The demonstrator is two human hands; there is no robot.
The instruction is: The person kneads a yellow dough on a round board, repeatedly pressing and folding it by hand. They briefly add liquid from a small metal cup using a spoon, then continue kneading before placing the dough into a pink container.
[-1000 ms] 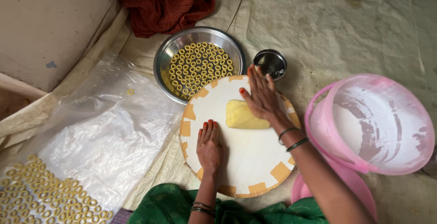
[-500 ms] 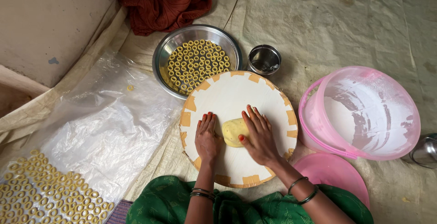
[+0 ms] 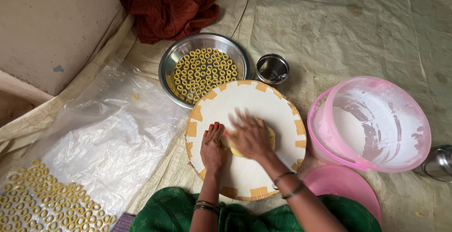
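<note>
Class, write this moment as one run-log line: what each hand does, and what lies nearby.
left hand: flat on round board | right hand: pressing yellow dough | nearby: steel bowl of dough rings, small steel cup, pink tub

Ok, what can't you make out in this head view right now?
- Yellow dough: mostly hidden under the right hand, so its shape is unclear.
- Right fingers: motion-blurred.
- Steel vessel: cut off by the right edge.
- Small steel cup: contents unreadable, only reflections.
- Pink lid: partly covered by the forearm.
- Left hand: flat on the round board.
</note>
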